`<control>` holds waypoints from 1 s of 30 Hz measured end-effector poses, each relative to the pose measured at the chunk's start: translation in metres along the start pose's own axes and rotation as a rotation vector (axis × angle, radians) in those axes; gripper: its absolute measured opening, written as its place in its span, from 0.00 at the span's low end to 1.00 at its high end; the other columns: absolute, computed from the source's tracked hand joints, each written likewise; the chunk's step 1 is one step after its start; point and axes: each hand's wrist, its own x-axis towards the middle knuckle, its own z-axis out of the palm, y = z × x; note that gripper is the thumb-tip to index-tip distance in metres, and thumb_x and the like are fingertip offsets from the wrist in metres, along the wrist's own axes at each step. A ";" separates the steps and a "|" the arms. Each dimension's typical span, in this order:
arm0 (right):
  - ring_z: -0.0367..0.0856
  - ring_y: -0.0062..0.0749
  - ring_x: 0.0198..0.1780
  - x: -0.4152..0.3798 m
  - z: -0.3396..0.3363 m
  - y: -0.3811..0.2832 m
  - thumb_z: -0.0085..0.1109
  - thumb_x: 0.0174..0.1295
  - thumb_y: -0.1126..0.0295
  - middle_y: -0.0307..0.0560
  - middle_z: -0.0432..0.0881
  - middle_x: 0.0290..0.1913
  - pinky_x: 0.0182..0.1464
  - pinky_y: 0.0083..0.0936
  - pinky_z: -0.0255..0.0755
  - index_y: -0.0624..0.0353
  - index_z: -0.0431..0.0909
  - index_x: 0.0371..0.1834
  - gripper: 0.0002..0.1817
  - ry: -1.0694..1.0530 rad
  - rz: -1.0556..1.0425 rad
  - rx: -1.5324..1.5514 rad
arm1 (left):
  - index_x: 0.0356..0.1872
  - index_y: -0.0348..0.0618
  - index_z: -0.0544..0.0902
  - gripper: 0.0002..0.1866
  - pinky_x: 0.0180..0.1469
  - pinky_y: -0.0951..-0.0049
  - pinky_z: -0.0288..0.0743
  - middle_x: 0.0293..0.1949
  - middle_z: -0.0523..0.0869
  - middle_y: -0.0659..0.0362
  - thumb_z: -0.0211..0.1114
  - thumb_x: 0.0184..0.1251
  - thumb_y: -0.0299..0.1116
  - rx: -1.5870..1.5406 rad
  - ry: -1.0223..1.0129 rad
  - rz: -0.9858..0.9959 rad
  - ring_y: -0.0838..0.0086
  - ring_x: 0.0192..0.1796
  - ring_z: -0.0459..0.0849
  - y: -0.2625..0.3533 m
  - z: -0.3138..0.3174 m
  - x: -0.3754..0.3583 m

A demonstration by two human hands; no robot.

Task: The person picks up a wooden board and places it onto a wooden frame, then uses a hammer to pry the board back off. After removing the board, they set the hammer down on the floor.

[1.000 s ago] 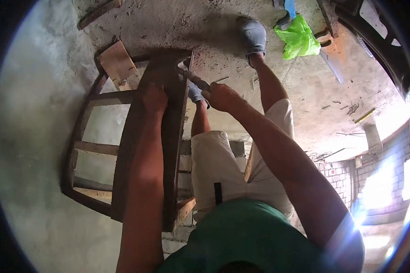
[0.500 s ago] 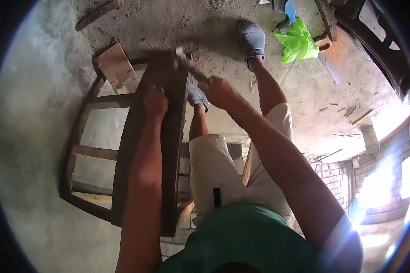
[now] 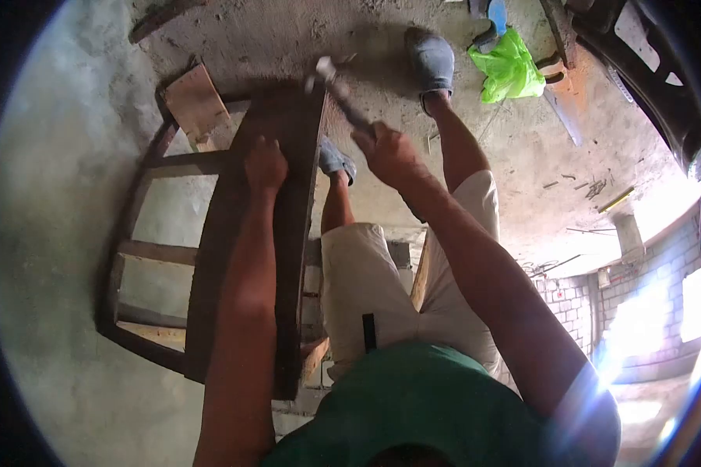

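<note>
My right hand (image 3: 395, 158) is closed around the handle of a hammer (image 3: 343, 97), whose head is beyond the right edge of the dark board, near its far end. My left hand (image 3: 265, 165) rests closed on the dark wooden board (image 3: 288, 249); what its fingers hold, if anything, is hidden. The board lies along the right side of a dark wooden frame (image 3: 130, 206) with several crosspieces. A small brown wood piece (image 3: 197, 101) leans over the frame's far left corner.
On the floor at the far right are a green plastic bag (image 3: 509, 66) and a handsaw (image 3: 562, 113). Dark chairs (image 3: 646, 70) stand at the right edge. Wood scraps and a yellow strip (image 3: 617, 200) lie on the floor. My feet in grey clogs (image 3: 431, 61) are beside the board.
My right hand and the hammer have moved right, and the hammer head has shifted up and away from the board. My left hand has stayed nearly in place.
</note>
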 end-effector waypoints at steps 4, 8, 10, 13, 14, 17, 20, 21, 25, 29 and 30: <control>0.80 0.60 0.32 -0.027 0.019 -0.005 0.53 0.64 0.59 0.64 0.77 0.31 0.31 0.45 0.75 0.62 0.73 0.42 0.16 0.106 -0.027 -0.003 | 0.41 0.40 0.80 0.13 0.42 0.51 0.78 0.49 0.78 0.47 0.48 0.70 0.36 -0.032 -0.016 0.001 0.53 0.45 0.82 -0.002 -0.013 0.003; 0.82 0.60 0.39 -0.010 0.041 0.018 0.51 0.63 0.50 0.69 0.80 0.36 0.42 0.47 0.76 0.69 0.73 0.45 0.26 -0.282 0.144 -0.005 | 0.40 0.42 0.80 0.12 0.43 0.52 0.78 0.50 0.78 0.48 0.50 0.67 0.35 -0.117 0.090 0.025 0.54 0.44 0.83 -0.005 0.010 0.004; 0.81 0.61 0.41 0.003 0.015 0.000 0.51 0.64 0.49 0.70 0.80 0.34 0.44 0.48 0.74 0.71 0.71 0.45 0.29 -0.287 0.128 -0.006 | 0.39 0.42 0.81 0.11 0.43 0.52 0.79 0.49 0.78 0.48 0.51 0.67 0.35 -0.162 0.310 0.120 0.55 0.44 0.83 -0.008 0.017 0.014; 0.81 0.62 0.41 -0.009 -0.005 -0.024 0.50 0.65 0.50 0.71 0.80 0.34 0.42 0.49 0.74 0.71 0.69 0.45 0.27 0.016 0.172 0.206 | 0.41 0.43 0.80 0.12 0.43 0.54 0.79 0.48 0.79 0.47 0.52 0.65 0.35 0.012 -0.058 -0.012 0.55 0.44 0.83 0.002 -0.005 0.000; 0.80 0.65 0.41 -0.016 0.010 -0.012 0.49 0.66 0.51 0.71 0.80 0.34 0.40 0.49 0.75 0.70 0.69 0.42 0.26 0.134 0.030 0.125 | 0.44 0.40 0.80 0.13 0.45 0.50 0.77 0.51 0.79 0.45 0.51 0.67 0.35 -0.014 -0.148 -0.009 0.54 0.44 0.83 0.005 -0.017 0.003; 0.81 0.65 0.37 -0.026 0.041 0.013 0.52 0.65 0.56 0.72 0.79 0.32 0.36 0.50 0.75 0.69 0.71 0.42 0.22 -0.075 0.106 0.039 | 0.47 0.38 0.80 0.16 0.46 0.46 0.76 0.53 0.79 0.44 0.50 0.69 0.37 0.000 -0.202 0.024 0.51 0.44 0.84 -0.005 0.005 0.005; 0.81 0.58 0.34 -0.003 0.036 0.025 0.50 0.65 0.61 0.63 0.78 0.29 0.39 0.47 0.75 0.66 0.74 0.45 0.17 -0.427 -0.125 -0.236 | 0.41 0.40 0.81 0.14 0.45 0.50 0.76 0.46 0.81 0.46 0.51 0.68 0.38 0.016 -0.050 -0.012 0.53 0.43 0.83 -0.002 -0.003 0.000; 0.81 0.56 0.34 0.009 0.019 0.025 0.51 0.63 0.63 0.61 0.78 0.30 0.40 0.45 0.76 0.64 0.75 0.46 0.15 -0.546 -0.360 -0.299 | 0.34 0.42 0.82 0.13 0.45 0.54 0.76 0.40 0.82 0.49 0.51 0.68 0.36 -0.007 0.063 -0.068 0.55 0.42 0.82 0.000 -0.012 0.002; 0.78 0.47 0.46 -0.010 0.011 0.073 0.60 0.45 0.73 0.56 0.76 0.45 0.48 0.37 0.75 0.59 0.70 0.59 0.31 -0.239 -0.375 -0.455 | 0.38 0.41 0.83 0.20 0.52 0.54 0.74 0.46 0.82 0.48 0.50 0.69 0.47 -0.048 0.051 -0.196 0.54 0.48 0.82 -0.050 -0.063 -0.015; 0.77 0.34 0.48 0.001 -0.045 0.049 0.65 0.42 0.66 0.48 0.79 0.40 0.45 0.35 0.74 0.61 0.71 0.56 0.33 -0.651 -0.193 -1.005 | 0.49 0.39 0.82 0.33 0.58 0.56 0.70 0.53 0.81 0.46 0.50 0.63 0.62 -0.120 -0.506 -0.554 0.53 0.57 0.78 -0.119 -0.078 -0.023; 0.77 0.34 0.48 0.000 -0.062 0.034 0.65 0.42 0.66 0.48 0.79 0.40 0.45 0.35 0.74 0.61 0.71 0.56 0.33 -0.642 -0.197 -1.005 | 0.52 0.39 0.81 0.37 0.59 0.56 0.69 0.54 0.80 0.45 0.51 0.61 0.65 -0.194 -0.590 -0.596 0.53 0.59 0.77 -0.129 -0.072 -0.027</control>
